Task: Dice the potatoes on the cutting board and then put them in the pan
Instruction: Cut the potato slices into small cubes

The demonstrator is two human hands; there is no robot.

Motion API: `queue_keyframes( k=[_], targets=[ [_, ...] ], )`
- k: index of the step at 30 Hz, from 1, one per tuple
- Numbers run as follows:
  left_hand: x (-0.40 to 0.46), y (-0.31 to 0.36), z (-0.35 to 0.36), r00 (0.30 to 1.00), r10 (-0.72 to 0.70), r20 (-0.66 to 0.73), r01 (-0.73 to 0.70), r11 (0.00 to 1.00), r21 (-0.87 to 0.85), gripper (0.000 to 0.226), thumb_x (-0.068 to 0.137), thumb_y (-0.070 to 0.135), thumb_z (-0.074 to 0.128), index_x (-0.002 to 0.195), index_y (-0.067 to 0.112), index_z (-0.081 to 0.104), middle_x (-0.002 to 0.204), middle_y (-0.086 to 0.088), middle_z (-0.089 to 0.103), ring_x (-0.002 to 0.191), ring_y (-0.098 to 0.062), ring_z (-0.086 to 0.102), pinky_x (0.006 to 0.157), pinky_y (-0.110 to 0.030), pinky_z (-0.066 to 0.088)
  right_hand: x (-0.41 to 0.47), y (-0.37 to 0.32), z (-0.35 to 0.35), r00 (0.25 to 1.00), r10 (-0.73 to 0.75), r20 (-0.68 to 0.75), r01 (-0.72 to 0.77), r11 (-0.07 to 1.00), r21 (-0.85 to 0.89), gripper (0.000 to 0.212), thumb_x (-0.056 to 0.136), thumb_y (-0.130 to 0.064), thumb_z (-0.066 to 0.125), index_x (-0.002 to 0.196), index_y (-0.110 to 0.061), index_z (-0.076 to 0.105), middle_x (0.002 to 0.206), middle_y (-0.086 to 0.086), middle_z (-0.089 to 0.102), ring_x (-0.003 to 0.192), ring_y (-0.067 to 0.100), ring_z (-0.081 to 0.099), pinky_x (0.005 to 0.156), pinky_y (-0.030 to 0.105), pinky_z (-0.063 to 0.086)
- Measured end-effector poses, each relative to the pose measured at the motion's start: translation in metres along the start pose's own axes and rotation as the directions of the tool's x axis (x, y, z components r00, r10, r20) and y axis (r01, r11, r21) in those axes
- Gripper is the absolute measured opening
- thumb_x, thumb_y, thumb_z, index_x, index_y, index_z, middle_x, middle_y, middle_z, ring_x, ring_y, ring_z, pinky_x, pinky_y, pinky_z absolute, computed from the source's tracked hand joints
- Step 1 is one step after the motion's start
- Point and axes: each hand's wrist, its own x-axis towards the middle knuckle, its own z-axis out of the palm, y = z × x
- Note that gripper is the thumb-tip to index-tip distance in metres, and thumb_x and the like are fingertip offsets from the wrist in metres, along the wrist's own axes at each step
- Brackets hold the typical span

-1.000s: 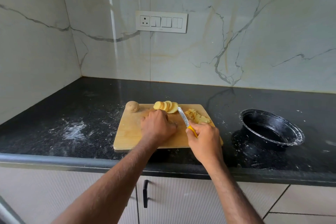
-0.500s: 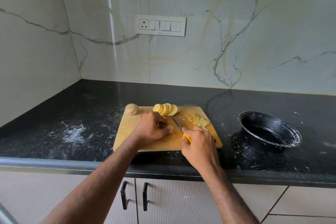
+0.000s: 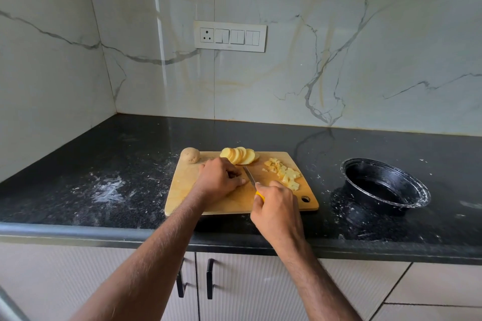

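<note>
A wooden cutting board (image 3: 193,198) lies on the black counter. On its far edge stands a fanned row of potato slices (image 3: 238,155), and a whole unpeeled potato (image 3: 190,155) sits at its far left corner. A heap of diced potato (image 3: 285,173) lies on the right side. My left hand (image 3: 221,180) is curled over the board's middle, fingertips pressing down on something mostly hidden under it. My right hand (image 3: 277,204) grips a yellow-handled knife (image 3: 250,177), its blade pointing away, down beside my left fingers. The black pan (image 3: 386,185) stands to the right of the board.
White flour-like smears mark the black counter (image 3: 104,187) left of the board and around the pan. Marble walls close the back and left. A switch plate (image 3: 229,36) is on the back wall. Cabinet doors with black handles (image 3: 210,279) are below the counter edge.
The knife blade, raised and slanted a second ago, has come down onto the board next to my left fingers. Both hands stay over the board's middle; the camera view shifted slightly.
</note>
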Motion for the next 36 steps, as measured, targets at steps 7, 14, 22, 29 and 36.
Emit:
queue_keyframes(
  k=[7, 14, 22, 29, 36],
  targets=[
    [0.001, -0.002, 0.0, 1.0, 0.014, -0.008, -0.014, 1.0, -0.002, 0.025, 0.077, 0.04, 0.081, 0.097, 0.025, 0.081, 0.097, 0.008, 0.076, 0.09, -0.015, 0.065, 0.09, -0.046, 0.052, 0.0, -0.005, 0.001, 0.999, -0.029, 0.027, 0.03, 0.999, -0.019, 0.038, 0.096, -0.019, 0.06, 0.133, -0.014, 0.064, 0.104, -0.001, 0.065, 0.082, 0.01, 0.063, 0.063, 0.016, 0.048],
    [0.004, -0.003, 0.0, 1.0, 0.027, 0.017, -0.027, 1.0, 0.016, 0.021, 0.08, 0.035, 0.081, 0.098, 0.024, 0.081, 0.099, 0.007, 0.075, 0.091, -0.012, 0.064, 0.089, -0.043, 0.053, 0.008, -0.012, 0.007, 0.996, -0.036, 0.078, 0.043, 0.995, -0.087, 0.015, 0.094, -0.014, 0.061, 0.104, -0.012, 0.072, 0.09, -0.003, 0.059, 0.072, 0.011, 0.06, 0.06, 0.027, 0.056],
    [0.002, 0.0, -0.001, 0.998, 0.044, 0.034, -0.045, 0.999, 0.027, 0.018, 0.081, 0.032, 0.08, 0.097, 0.025, 0.082, 0.098, 0.007, 0.074, 0.089, -0.01, 0.064, 0.087, -0.039, 0.055, 0.018, -0.013, 0.006, 0.99, -0.042, 0.132, 0.053, 0.996, -0.077, 0.018, 0.092, -0.014, 0.064, 0.109, -0.013, 0.07, 0.094, -0.001, 0.061, 0.076, 0.013, 0.06, 0.061, 0.026, 0.053],
    [0.0, 0.003, -0.001, 1.0, 0.007, 0.026, -0.008, 0.999, 0.034, 0.021, 0.083, 0.032, 0.079, 0.101, 0.022, 0.081, 0.103, 0.005, 0.075, 0.092, -0.01, 0.063, 0.09, -0.036, 0.054, 0.008, -0.007, -0.002, 0.992, -0.054, 0.116, 0.059, 0.997, -0.044, 0.006, 0.092, -0.01, 0.065, 0.087, -0.012, 0.068, 0.082, -0.004, 0.059, 0.067, 0.011, 0.06, 0.058, 0.031, 0.058],
    [0.0, 0.002, -0.002, 0.999, 0.009, 0.043, -0.011, 0.999, 0.051, 0.025, 0.085, 0.035, 0.078, 0.106, 0.021, 0.08, 0.108, 0.004, 0.073, 0.096, -0.011, 0.062, 0.092, -0.036, 0.054, -0.011, 0.003, -0.01, 0.991, -0.104, 0.088, 0.107, 0.994, -0.035, 0.019, 0.099, -0.016, 0.056, 0.104, -0.009, 0.073, 0.083, -0.006, 0.057, 0.069, 0.009, 0.061, 0.06, 0.023, 0.056]
  ],
)
